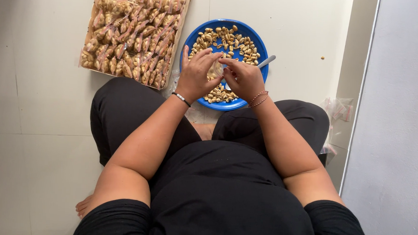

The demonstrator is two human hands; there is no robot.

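Seated on a pale tiled floor, legs folded around a round blue plastic plate heaped with shelled tan peanuts. Left of the blue plate, just beside its rim: a shallow woven wicker tray crammed with small clear plastic bags already packed with peanuts. Right of the plate and well apart, against the wall: a loose scatter of empty clear zip bags with red strips. Over the near half of the plate, left hand and right hand, fingertips meeting and pinched on a small clear plastic bag with some peanuts inside, hard to make out in full behind the fingers. Both hands clenched lightly on that bag, neither one released. Resting on the plate's right rim, a metal spoon handle, bowl hidden under the right hand. Likely handling: bag feather-light, thin, limp and slick, prone to slipping or sagging; best taken at the top edge by the seal strip, between thumb and forefinger. Peanuts hard, smooth, rolling freely, apt to spill if tipped.
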